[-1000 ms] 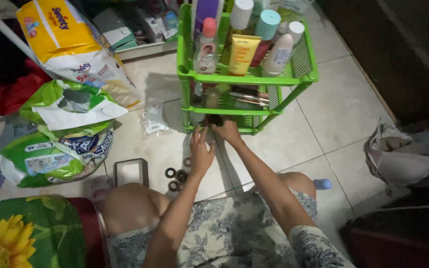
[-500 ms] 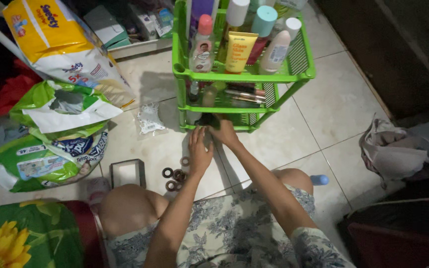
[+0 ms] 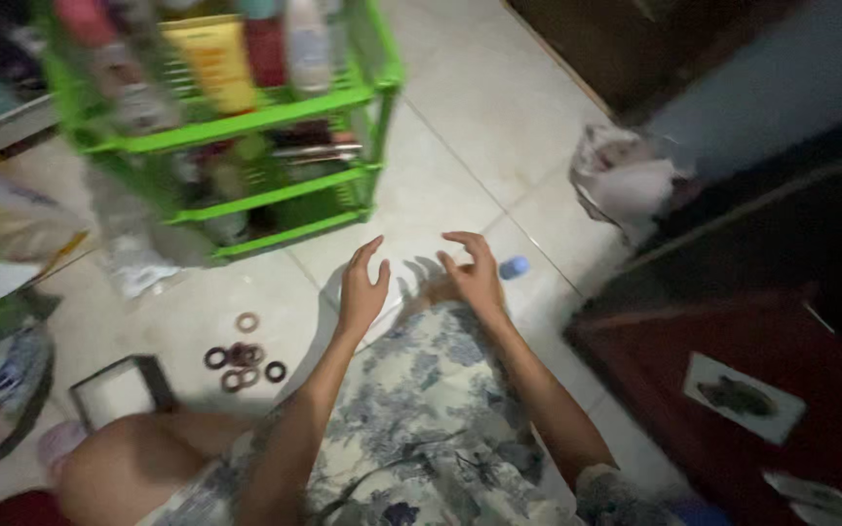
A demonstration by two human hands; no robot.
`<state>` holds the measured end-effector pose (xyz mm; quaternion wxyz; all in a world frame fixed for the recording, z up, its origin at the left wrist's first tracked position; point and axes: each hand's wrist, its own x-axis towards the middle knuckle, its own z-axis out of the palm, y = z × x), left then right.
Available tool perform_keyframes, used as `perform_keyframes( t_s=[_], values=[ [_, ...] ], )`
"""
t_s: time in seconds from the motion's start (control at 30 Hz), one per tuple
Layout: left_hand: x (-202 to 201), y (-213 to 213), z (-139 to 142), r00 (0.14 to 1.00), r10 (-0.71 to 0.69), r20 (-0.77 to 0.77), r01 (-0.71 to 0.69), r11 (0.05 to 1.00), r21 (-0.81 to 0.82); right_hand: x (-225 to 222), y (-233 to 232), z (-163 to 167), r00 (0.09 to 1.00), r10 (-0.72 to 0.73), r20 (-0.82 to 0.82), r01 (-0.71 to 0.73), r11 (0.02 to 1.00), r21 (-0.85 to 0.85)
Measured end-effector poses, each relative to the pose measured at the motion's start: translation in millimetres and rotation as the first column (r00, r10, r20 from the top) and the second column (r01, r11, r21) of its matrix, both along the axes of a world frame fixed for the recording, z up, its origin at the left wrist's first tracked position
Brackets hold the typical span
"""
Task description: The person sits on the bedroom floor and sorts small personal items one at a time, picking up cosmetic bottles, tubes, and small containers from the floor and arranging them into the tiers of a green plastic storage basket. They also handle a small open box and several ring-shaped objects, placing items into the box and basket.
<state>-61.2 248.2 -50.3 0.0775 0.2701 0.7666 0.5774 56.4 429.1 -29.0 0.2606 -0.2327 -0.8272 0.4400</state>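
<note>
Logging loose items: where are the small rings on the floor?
In the head view, the rings lie in a cluster on the tiled floor, off the left hand, in front of the green rack and beside a small dark-framed box.

Dim indoor light falls softly from above onto the pale tiled floor point(image 3: 460, 146), the brightest surface in view. Motion blur smears the whole frame, most strongly the green rack point(image 3: 246, 117) and its bottles at upper left. The left hand point(image 3: 363, 287) and right hand point(image 3: 473, 273) cast faint shadows on the tiles. The right side sinks into near darkness. No glare is visible.
</note>
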Motion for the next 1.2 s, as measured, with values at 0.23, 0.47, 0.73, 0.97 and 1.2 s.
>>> perform_keyframes(
  t_s=[0.23, 0.47, 0.73, 0.97, 1.2],
  values=[
    [67, 151, 15, 0.932, -0.32, 0.17, 0.314, 0.947, 0.061, 105, 74, -26, 0.949, -0.315, 0.025, 0.315, 0.949, -0.008],
    [98, 216, 20, 0.89, -0.453, -0.049, 0.42, 0.858, -0.296, 127, 109, -33, 0.941, -0.334, 0.058, 0.336, 0.941, -0.037],
    [97, 227, 27, 0.867, -0.498, -0.027, 0.409, 0.742, -0.531, 121, 120, -19, 0.95, -0.307, 0.05, 0.306, 0.951, 0.033],
    [103, 228, 39, 0.801, -0.599, 0.014, 0.447, 0.583, -0.678, 90, 126, -23, 0.955, -0.289, 0.066, 0.285, 0.956, 0.071],
    [89, 201, 48, 0.888, -0.416, -0.197, 0.398, 0.909, -0.128, 50, 127, -2, 0.954, -0.298, -0.039, 0.297, 0.955, -0.02]
  ],
)
